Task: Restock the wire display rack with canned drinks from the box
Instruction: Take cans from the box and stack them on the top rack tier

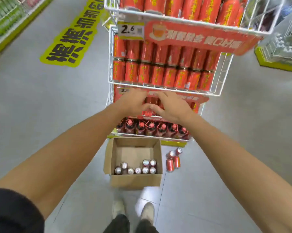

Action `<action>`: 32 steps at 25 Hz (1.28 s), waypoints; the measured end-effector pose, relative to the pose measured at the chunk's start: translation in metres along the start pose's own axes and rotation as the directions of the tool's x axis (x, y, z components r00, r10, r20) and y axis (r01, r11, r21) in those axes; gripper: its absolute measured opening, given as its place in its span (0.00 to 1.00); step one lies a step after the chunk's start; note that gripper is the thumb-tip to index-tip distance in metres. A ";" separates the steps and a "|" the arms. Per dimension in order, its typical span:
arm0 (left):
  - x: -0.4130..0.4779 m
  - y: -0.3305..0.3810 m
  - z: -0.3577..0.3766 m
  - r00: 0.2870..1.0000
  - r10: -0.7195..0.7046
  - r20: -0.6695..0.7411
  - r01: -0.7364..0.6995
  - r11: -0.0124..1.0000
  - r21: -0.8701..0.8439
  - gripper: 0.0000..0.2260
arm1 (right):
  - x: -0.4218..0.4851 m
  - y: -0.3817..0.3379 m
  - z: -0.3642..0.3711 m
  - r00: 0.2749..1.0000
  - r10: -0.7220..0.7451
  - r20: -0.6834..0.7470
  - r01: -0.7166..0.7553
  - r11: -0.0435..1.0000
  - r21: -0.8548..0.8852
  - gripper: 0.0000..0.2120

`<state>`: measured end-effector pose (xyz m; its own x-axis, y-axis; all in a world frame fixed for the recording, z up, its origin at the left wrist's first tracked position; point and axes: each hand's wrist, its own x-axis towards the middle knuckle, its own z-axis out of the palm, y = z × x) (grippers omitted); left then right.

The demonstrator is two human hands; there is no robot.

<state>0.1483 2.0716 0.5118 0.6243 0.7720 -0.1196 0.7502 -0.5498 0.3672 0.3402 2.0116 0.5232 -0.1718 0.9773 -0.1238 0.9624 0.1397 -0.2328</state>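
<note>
The white wire display rack (pixel 223 68) stands in front of me, its upper tiers full of red cans (pixel 160 64). Both my arms reach to a lower tier under a red sign. My left hand (pixel 132 102) and my right hand (pixel 174 109) are side by side there, each curled around a red can (pixel 151 102) at the tier's front; blur hides the fingers. On the floor below, the open cardboard box (pixel 135 179) holds several upright cans (pixel 145 169) along its near side.
Red-capped bottles (pixel 150 127) fill the rack's bottom tier. Three loose red cans (pixel 173 163) lie on the grey floor right of the box. My shoes (pixel 133 210) are just behind the box. A yellow floor decal (pixel 71 36) and other shelving (pixel 5 21) lie left.
</note>
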 end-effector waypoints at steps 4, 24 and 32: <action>-0.032 -0.054 0.150 0.963 -0.128 0.236 0.152 0.985 -0.084 0.16 | -0.013 0.023 0.162 0.964 0.034 0.262 -0.056 0.995 0.077 0.32; -0.014 -0.310 0.746 0.765 -0.384 0.516 0.475 0.879 -0.050 0.22 | 0.044 0.184 0.769 0.776 0.051 0.629 -0.020 0.998 -0.056 0.33; -0.009 -0.317 0.766 0.737 -0.416 0.533 0.522 0.851 -0.058 0.24 | 0.053 0.189 0.790 0.820 0.030 0.571 0.018 0.997 -0.078 0.23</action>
<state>0.0715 1.9950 -0.3099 0.2641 0.6277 -0.7323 0.9517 -0.0466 0.3034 0.3474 1.9638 -0.2898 -0.2317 0.7151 -0.6595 0.9728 0.1688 -0.1587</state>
